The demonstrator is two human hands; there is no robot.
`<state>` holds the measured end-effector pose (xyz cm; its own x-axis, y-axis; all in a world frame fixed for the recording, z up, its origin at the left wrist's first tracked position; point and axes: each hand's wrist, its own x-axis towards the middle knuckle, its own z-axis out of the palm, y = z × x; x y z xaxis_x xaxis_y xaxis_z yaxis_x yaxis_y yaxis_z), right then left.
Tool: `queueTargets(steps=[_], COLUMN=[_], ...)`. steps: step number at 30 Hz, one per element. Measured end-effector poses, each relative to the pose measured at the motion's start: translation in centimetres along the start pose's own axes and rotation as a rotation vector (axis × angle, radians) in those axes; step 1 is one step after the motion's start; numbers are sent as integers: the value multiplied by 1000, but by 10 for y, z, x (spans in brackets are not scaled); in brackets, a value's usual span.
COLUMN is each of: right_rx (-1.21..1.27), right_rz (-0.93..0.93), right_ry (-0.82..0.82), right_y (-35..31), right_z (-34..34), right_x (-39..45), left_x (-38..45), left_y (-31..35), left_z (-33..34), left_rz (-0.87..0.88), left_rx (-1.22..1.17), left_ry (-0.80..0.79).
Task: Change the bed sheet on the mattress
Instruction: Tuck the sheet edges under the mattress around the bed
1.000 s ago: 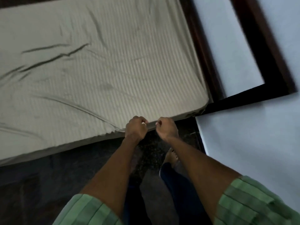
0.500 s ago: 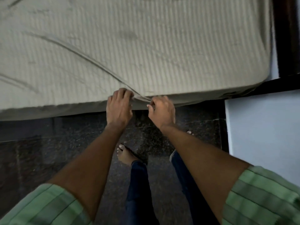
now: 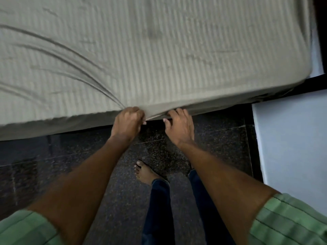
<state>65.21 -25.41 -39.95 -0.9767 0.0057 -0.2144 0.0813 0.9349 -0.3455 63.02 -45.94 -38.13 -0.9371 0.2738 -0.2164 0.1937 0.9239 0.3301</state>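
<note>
A beige striped bed sheet (image 3: pixel 159 55) covers the mattress that fills the top of the head view. My left hand (image 3: pixel 128 122) grips a bunch of the sheet at the mattress's near edge, and creases fan out from it up to the left. My right hand (image 3: pixel 179 126) is a short way to its right, with the fingertips tucked under the sheet's edge and the thumb out in front. The sheet's near right corner (image 3: pixel 177 80) is wrapped round the mattress corner.
Dark speckled floor tiles (image 3: pixel 70 152) lie between me and the mattress, and my bare foot (image 3: pixel 144 172) stands on them. A pale blue wall (image 3: pixel 290 144) rises at the right. A dark wooden frame (image 3: pixel 320 32) runs along the mattress's right side.
The view has closed in on the mattress edge. My left hand has bunched the sheet into a tighter grip, adding creases. My right hand has slid a little further right along the edge.
</note>
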Motion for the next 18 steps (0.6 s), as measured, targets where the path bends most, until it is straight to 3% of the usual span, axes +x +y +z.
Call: queueTargets(steps=[4, 8, 10, 14, 18], right_rx=[113, 363, 447, 794, 1309], right_rz=[112, 467, 673, 963, 1153], right_ry=[-72, -33, -79, -115, -28], right_y=[8, 22, 38, 69, 78], right_z=[14, 6, 4, 21, 36], right_x=[-9, -2, 3, 21, 75], left_x=[-8, -10, -14, 13, 61], left_y=[-4, 24, 43, 69, 68], left_z=[7, 17, 37, 83, 110], left_rz=[-25, -206, -414, -1058, -1287], left_rx=[66, -32, -253, -1189, -1532], left_ry=[-58, -153, -220, -72, 79])
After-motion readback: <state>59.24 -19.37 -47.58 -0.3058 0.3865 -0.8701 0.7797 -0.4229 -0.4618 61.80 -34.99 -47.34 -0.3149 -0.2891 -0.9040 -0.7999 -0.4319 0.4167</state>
